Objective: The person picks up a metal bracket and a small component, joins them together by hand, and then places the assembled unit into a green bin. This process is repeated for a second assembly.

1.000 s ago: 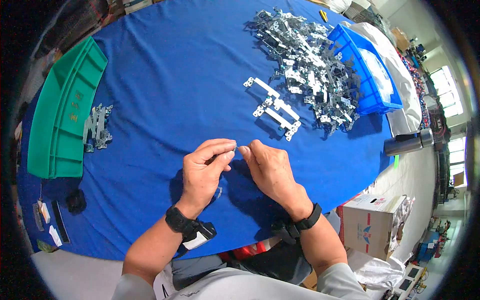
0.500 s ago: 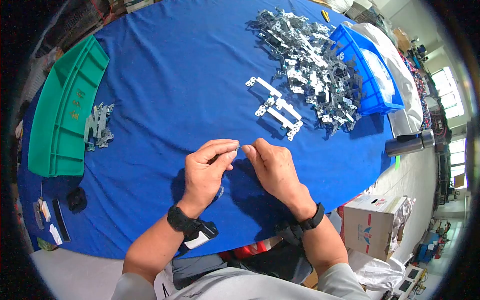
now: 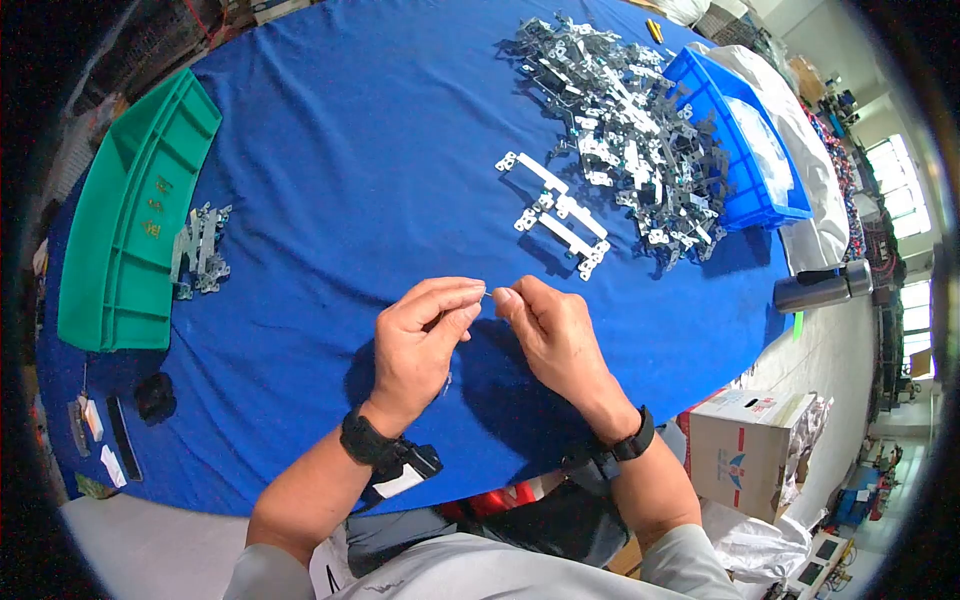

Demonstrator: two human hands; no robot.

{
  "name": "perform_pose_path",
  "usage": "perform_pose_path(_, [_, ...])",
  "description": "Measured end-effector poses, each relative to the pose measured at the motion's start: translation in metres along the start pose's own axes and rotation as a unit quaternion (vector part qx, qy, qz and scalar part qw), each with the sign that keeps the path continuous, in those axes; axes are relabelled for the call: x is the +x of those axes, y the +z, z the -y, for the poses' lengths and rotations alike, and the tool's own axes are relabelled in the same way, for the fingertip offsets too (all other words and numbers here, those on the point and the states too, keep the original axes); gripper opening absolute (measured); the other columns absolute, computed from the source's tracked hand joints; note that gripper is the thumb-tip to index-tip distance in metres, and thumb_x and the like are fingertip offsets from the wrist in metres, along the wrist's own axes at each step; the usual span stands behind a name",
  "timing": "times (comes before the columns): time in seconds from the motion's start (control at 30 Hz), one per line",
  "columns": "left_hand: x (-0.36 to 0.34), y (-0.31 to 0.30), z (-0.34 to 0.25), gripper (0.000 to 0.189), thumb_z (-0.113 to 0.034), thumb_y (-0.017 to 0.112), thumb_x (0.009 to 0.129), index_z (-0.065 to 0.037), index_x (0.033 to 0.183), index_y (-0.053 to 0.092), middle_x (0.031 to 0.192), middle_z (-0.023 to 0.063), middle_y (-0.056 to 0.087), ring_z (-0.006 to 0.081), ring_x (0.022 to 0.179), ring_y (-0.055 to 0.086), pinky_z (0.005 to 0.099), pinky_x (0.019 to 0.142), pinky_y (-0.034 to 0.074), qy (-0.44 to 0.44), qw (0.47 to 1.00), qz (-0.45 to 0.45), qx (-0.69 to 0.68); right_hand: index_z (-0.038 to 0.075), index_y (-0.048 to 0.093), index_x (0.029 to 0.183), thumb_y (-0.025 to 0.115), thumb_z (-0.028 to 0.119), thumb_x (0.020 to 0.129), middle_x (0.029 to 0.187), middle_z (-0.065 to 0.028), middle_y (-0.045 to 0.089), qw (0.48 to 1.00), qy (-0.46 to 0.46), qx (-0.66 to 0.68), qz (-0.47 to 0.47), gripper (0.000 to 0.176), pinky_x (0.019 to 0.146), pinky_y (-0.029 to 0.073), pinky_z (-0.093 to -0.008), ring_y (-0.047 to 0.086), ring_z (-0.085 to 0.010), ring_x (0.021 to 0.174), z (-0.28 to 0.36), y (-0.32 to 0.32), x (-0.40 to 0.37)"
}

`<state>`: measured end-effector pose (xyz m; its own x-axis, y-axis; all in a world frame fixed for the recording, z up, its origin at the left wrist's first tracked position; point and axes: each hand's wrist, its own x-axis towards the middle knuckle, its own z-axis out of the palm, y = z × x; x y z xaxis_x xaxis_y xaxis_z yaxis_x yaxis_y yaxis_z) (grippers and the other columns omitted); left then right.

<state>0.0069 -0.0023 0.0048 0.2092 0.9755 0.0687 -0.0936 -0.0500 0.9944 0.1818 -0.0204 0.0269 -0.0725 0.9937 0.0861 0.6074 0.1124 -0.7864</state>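
Near the front of the blue-clothed table, my left hand [image 3: 418,345] and my right hand [image 3: 556,330] face each other with fingertips almost meeting. Both are closed in a pinch. A tiny, thin, shiny piece [image 3: 489,294] shows in the gap between them; its kind is too small to tell, and the fingers hide most of it. Below my left palm a small clear or metallic bit [image 3: 447,382] shows. Beyond my hands lie a few silvery metal brackets [image 3: 562,219], apart from the large heap of similar metal brackets [image 3: 630,130].
At left stands a green bin [image 3: 120,240], with more brackets [image 3: 203,250] beside it. A blue crate [image 3: 740,150] is behind the heap. A dark bottle [image 3: 822,288] is at right, above a cardboard box [image 3: 745,450]. Small tools [image 3: 122,438] lie front left.
Both hands have shifted very slightly to the right in view, as have the table items. My fingertips keep their pinch, with the thin piece still between them.
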Motion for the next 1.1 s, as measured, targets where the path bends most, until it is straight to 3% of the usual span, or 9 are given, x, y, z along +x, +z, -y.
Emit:
perform_pose_path(0.13, [0.004, -0.005, 0.008, 0.015, -0.001, 0.066, 0.092, 0.000, 0.104, 0.074, 0.108, 0.0093, 0.070, 0.0092, 0.081, 0.064, 0.0228, 0.065, 0.054, -0.054, 0.995, 0.023, -0.082, 0.003, 0.052, 0.082, 0.061, 0.020, 0.097, 0.063, -0.0183, 0.056, 0.992, -0.078, -0.094, -0.003, 0.024, 0.050, 0.044, -0.0467, 0.059, -0.0384, 0.058, -0.006, -0.002, 0.002])
perform_pose_path(0.23, [0.002, -0.001, 0.007, 0.015, -0.001, 0.066, 0.092, 0.000, 0.104, 0.074, 0.108, 0.0093, 0.070, 0.0092, 0.081, 0.064, 0.0226, 0.065, 0.054, -0.040, 0.998, -0.006, -0.051, 0.004, 0.052, 0.083, 0.062, 0.019, 0.095, 0.066, -0.0164, 0.058, 0.985, -0.085, -0.140, -0.047, 0.022, 0.051, 0.047, -0.0461, 0.062, -0.0373, 0.061, -0.007, 0.014, -0.002])
perform_pose_path(0.43, [0.002, -0.002, 0.009, 0.015, -0.001, 0.065, 0.092, 0.001, 0.105, 0.073, 0.108, 0.0091, 0.070, 0.0089, 0.082, 0.064, 0.0221, 0.066, 0.054, -0.037, 0.997, 0.002, -0.067, 0.006, 0.053, 0.085, 0.066, 0.020, 0.093, 0.070, -0.0164, 0.061, 0.983, -0.111, -0.139, -0.048, 0.021, 0.053, 0.049, -0.0460, 0.063, -0.0366, 0.064, -0.007, 0.009, -0.001])
perform_pose_path(0.57, [0.003, -0.002, 0.007, 0.015, -0.001, 0.065, 0.093, 0.001, 0.105, 0.073, 0.108, 0.0092, 0.070, 0.0089, 0.082, 0.064, 0.0221, 0.067, 0.054, -0.039, 0.996, 0.002, -0.082, 0.005, 0.054, 0.087, 0.066, 0.021, 0.092, 0.072, -0.0172, 0.063, 0.991, -0.080, -0.090, -0.063, 0.021, 0.052, 0.048, -0.0457, 0.063, -0.0366, 0.062, -0.001, 0.006, -0.001])
perform_pose_path(0.63, [0.004, -0.002, 0.006, 0.015, -0.001, 0.065, 0.093, 0.001, 0.105, 0.073, 0.108, 0.0094, 0.070, 0.0089, 0.082, 0.064, 0.0220, 0.066, 0.054, -0.043, 0.996, 0.001, -0.083, 0.004, 0.055, 0.087, 0.066, 0.020, 0.093, 0.069, -0.0174, 0.063, 0.994, -0.038, -0.100, -0.010, 0.021, 0.052, 0.047, -0.0450, 0.063, -0.0368, 0.061, 0.001, -0.002, -0.001])
perform_pose_path(0.83, [0.003, -0.001, 0.008, 0.014, -0.002, 0.066, 0.093, 0.001, 0.105, 0.073, 0.107, 0.0092, 0.070, 0.0091, 0.081, 0.064, 0.0221, 0.066, 0.054, -0.038, 0.996, -0.001, -0.087, 0.003, 0.055, 0.083, 0.066, 0.020, 0.094, 0.061, -0.0185, 0.059, 0.996, -0.074, -0.014, -0.056, 0.023, 0.052, 0.046, -0.0457, 0.061, -0.0384, 0.059, -0.003, 0.004, 0.001])
perform_pose_path(1.1, [0.002, 0.000, 0.005, 0.016, -0.002, 0.064, 0.094, 0.002, 0.107, 0.072, 0.110, 0.0099, 0.069, 0.0104, 0.085, 0.064, 0.0231, 0.069, 0.055, -0.038, 0.997, 0.012, -0.070, 0.000, 0.054, 0.077, 0.063, 0.020, 0.096, 0.057, -0.0208, 0.053, 0.997, -0.043, -0.051, -0.030, 0.028, 0.048, 0.041, -0.0468, 0.058, -0.0382, 0.053, -0.008, 0.006, 0.000])
